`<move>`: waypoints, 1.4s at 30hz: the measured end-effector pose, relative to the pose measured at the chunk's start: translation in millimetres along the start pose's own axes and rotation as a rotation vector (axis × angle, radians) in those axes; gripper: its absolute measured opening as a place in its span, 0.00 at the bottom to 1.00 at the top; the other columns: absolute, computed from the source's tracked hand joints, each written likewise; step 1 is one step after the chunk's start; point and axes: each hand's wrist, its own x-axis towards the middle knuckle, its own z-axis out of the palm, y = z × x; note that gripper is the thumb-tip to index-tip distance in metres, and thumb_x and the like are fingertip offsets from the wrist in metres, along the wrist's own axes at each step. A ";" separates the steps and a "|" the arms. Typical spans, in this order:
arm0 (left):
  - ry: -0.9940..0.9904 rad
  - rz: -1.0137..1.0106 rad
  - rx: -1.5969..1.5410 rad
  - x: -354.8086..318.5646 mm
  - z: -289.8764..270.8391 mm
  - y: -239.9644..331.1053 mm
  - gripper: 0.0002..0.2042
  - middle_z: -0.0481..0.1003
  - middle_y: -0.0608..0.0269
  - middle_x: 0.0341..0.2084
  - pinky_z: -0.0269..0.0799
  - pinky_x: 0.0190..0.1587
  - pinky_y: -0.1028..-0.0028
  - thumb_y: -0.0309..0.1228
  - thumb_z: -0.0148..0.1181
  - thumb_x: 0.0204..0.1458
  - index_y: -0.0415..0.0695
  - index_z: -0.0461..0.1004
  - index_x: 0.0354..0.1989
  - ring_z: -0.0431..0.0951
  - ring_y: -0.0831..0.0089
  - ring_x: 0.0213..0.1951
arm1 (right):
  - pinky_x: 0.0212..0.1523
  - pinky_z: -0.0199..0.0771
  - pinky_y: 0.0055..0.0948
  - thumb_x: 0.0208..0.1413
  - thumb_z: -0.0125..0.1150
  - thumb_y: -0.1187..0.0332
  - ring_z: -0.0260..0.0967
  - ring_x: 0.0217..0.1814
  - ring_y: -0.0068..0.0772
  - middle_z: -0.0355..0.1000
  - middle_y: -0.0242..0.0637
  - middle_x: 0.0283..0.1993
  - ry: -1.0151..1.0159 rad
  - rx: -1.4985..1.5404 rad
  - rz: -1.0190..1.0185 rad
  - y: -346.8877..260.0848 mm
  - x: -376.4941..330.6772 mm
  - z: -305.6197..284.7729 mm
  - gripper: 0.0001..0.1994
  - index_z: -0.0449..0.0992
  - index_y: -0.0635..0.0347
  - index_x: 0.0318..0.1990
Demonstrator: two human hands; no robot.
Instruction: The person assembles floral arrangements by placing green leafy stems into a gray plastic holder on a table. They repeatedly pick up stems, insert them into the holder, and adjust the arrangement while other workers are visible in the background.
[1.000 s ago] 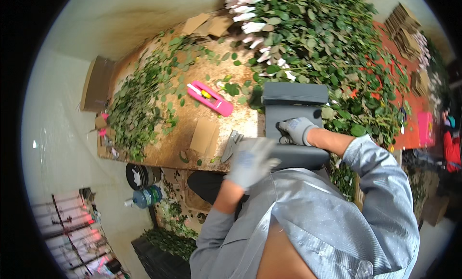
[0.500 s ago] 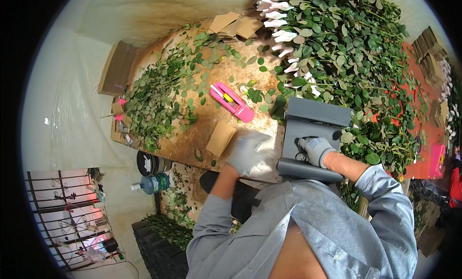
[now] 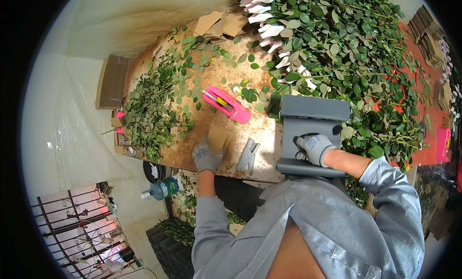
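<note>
My left hand (image 3: 207, 157), in a grey work glove, is closed on a piece of brown cardboard (image 3: 220, 139) near the table's front edge. The cardboard is blurred by motion. A grey hand stapler or plier-like tool (image 3: 249, 155) lies just right of that hand. My right hand (image 3: 315, 149), also gloved, rests with curled fingers on a dark grey sheet (image 3: 292, 134); whatever its fingers hold, if anything, is hidden. The sheet has a thick ridged band along its far side and a rolled near edge. A pink tape dispenser (image 3: 226, 105) lies farther back.
Leafy stems with pale wrapped heads (image 3: 272, 31) are heaped at the back right. Loose leaves (image 3: 154, 101) cover the table's left side. Cardboard pieces (image 3: 223, 25) lie at the back, and a cardboard box (image 3: 110, 82) stands far left. A water jug (image 3: 164, 188) is below the table's edge.
My left hand has moved left onto the cardboard and taken hold of it. The grey tool now shows on the table where that hand was. My right hand stays on the sheet.
</note>
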 end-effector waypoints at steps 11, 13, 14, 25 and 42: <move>0.192 0.323 -1.540 -63.4 -53.2 108.2 0.10 0.75 0.62 0.36 0.71 0.44 0.75 0.28 0.63 0.60 0.38 0.73 0.46 0.73 0.77 0.39 | 0.49 0.76 0.49 0.58 0.62 0.56 0.77 0.50 0.56 0.79 0.50 0.46 0.001 0.013 0.055 4.2 -2.7 2.2 0.20 0.74 0.60 0.51; -0.125 0.455 -1.283 -62.2 -29.2 133.9 0.06 0.75 0.66 0.34 0.72 0.43 0.77 0.28 0.63 0.60 0.39 0.75 0.40 0.74 0.77 0.39 | 0.50 0.77 0.48 0.58 0.62 0.57 0.77 0.52 0.55 0.79 0.52 0.48 -0.014 -0.015 0.122 -6.1 -7.3 -9.6 0.20 0.75 0.61 0.52; -0.183 0.503 -1.292 -66.8 -27.8 163.1 0.06 0.78 0.69 0.34 0.72 0.44 0.77 0.27 0.63 0.60 0.38 0.78 0.41 0.75 0.77 0.38 | 0.50 0.77 0.48 0.58 0.61 0.58 0.77 0.52 0.55 0.79 0.52 0.49 -0.023 -0.037 0.146 -3.3 -7.0 -6.8 0.20 0.75 0.62 0.53; -0.359 0.511 -0.699 -32.4 10.4 227.2 0.19 0.84 0.49 0.36 0.77 0.44 0.66 0.42 0.70 0.53 0.39 0.82 0.45 0.84 0.59 0.40 | 0.48 0.78 0.43 0.60 0.58 0.59 0.80 0.47 0.49 0.81 0.52 0.40 -0.070 0.528 0.436 2.7 -29.5 -23.9 0.20 0.75 0.70 0.49; -0.335 1.133 -0.125 -114.2 -56.4 210.7 0.22 0.71 0.43 0.58 0.68 0.60 0.54 0.36 0.57 0.60 0.38 0.69 0.60 0.72 0.44 0.57 | 0.48 0.79 0.45 0.59 0.54 0.56 0.79 0.50 0.54 0.81 0.47 0.47 0.040 0.140 0.403 32.6 10.5 21.8 0.18 0.84 0.56 0.45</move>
